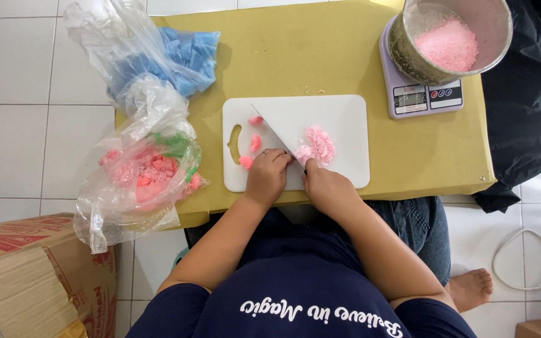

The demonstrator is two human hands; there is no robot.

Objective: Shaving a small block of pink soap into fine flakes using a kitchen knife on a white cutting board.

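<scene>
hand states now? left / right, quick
Left hand: fingers curled, pressing down by the knife blade on the white cutting board; not clearly gripping anything.
Right hand: closed on the knife handle, next to the chopped pink pile.

A single head-worn camera looks almost straight down from above the seated person, so that the white cutting board (pixel 295 141) sits near the middle of the picture with the person's arms reaching up to it from the lower edge. It stands fairly near: the yellow-brown table top (pixel 345 56) around the board nearly fills the upper half, the steel bowl (pixel 449 40) on the scale (pixel 422 95) is cut by the top edge to the upper right of the board, and the plastic bags (pixel 142 131) lie to the board's left. Beyond the table the view takes in white floor tiles (pixel 14 94) far left of the board, a cardboard box (pixel 29 275) at lower left of it, and the person's bare foot (pixel 469 288) at lower right; there is no second view sharing any of this.
</scene>
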